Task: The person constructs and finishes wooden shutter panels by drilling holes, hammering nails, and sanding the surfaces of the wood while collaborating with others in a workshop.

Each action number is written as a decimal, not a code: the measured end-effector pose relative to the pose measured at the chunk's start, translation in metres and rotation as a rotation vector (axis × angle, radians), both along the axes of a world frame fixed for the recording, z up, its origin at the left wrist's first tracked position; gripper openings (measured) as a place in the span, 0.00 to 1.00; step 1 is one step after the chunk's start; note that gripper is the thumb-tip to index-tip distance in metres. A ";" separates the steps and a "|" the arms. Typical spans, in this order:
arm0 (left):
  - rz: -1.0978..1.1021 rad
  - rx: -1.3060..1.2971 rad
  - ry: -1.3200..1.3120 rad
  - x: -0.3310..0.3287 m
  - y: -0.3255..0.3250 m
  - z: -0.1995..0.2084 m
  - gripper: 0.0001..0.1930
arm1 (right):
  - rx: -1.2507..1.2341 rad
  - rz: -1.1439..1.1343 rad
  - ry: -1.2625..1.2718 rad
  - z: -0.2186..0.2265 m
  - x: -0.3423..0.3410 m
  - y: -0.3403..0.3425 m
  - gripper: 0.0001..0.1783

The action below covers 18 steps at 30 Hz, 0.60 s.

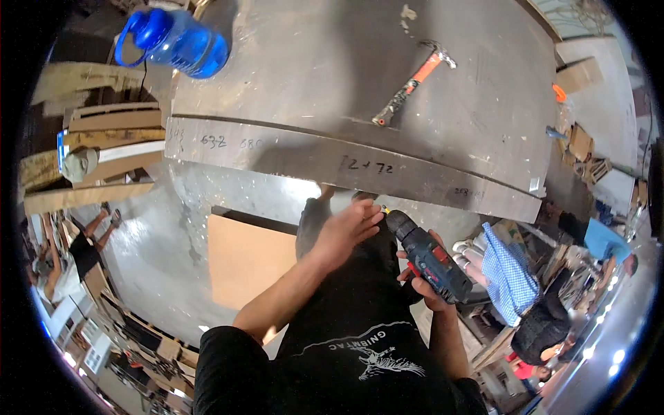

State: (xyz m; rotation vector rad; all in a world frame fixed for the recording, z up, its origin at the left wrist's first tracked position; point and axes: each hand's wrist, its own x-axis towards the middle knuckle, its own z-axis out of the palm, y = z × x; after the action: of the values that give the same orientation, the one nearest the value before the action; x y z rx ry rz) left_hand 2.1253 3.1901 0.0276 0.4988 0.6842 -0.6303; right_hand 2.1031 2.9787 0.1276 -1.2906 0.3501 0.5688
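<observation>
A dark blue-grey cordless drill (430,259) with red parts is gripped in my right hand (430,296), its chuck pointing up and to the left. A short yellowish tip (386,209) shows at the front of the chuck. My left hand (349,229) is beside that tip, its fingers bent and drawn together; whatever they pinch, if anything, is too small to make out. Both hands are in front of my body, just short of the near edge of a grey worktable (277,90). A claw hammer (415,83) with an orange and black handle lies on the tabletop.
Along the table's near edge runs a board (297,158) with handwritten marks. A blue water bottle (183,45) is at the far left corner. A tan panel (249,259) is low on my left. Other people are at left and right, one near a blue checkered cloth (508,273).
</observation>
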 end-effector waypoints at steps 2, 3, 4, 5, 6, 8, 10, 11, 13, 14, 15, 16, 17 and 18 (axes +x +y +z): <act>0.010 -0.026 0.014 0.010 -0.011 0.006 0.24 | 0.027 -0.014 0.050 0.000 -0.009 -0.010 0.57; 0.044 -0.056 0.032 0.014 -0.016 0.007 0.23 | 0.009 0.016 0.006 -0.004 -0.015 -0.015 0.57; 0.021 -0.054 0.030 0.018 -0.021 0.007 0.23 | -0.011 0.048 -0.036 -0.006 -0.020 -0.020 0.56; -0.005 -0.107 0.015 0.022 -0.026 0.006 0.22 | -0.011 0.024 -0.038 -0.005 -0.024 -0.022 0.56; -0.029 -0.160 0.000 0.024 -0.031 0.007 0.21 | 0.004 0.008 -0.023 -0.002 -0.027 -0.024 0.56; -0.061 -0.156 0.024 0.030 -0.043 0.017 0.19 | 0.019 -0.033 -0.014 0.001 -0.033 -0.027 0.55; -0.088 -0.153 0.046 0.032 -0.052 0.020 0.19 | 0.054 -0.081 0.056 0.003 -0.040 -0.030 0.54; -0.111 -0.158 0.030 0.031 -0.054 0.018 0.19 | 0.053 -0.101 0.052 0.001 -0.045 -0.033 0.54; -0.148 -0.163 0.014 0.030 -0.058 0.016 0.19 | -0.045 -0.111 0.032 -0.005 -0.054 -0.038 0.53; -0.178 -0.145 -0.015 0.030 -0.059 0.016 0.19 | -0.045 -0.126 0.031 -0.006 -0.058 -0.040 0.53; -0.206 -0.127 -0.044 0.029 -0.062 0.016 0.19 | -0.029 -0.161 0.019 -0.007 -0.061 -0.041 0.53; -0.219 -0.127 -0.044 0.031 -0.065 0.020 0.19 | -0.020 -0.184 0.013 -0.007 -0.064 -0.041 0.53; -0.269 -0.093 -0.056 0.033 -0.067 0.026 0.20 | -0.012 -0.208 0.007 -0.007 -0.066 -0.042 0.53; -0.317 -0.061 -0.068 0.034 -0.070 0.030 0.20 | 0.002 -0.227 0.031 -0.004 -0.067 -0.043 0.53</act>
State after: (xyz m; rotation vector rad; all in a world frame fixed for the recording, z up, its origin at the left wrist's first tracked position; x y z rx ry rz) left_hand 2.1597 3.1205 0.0571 0.5752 0.5235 -0.9245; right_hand 2.0363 2.9356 0.1234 -1.2211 0.5141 0.3968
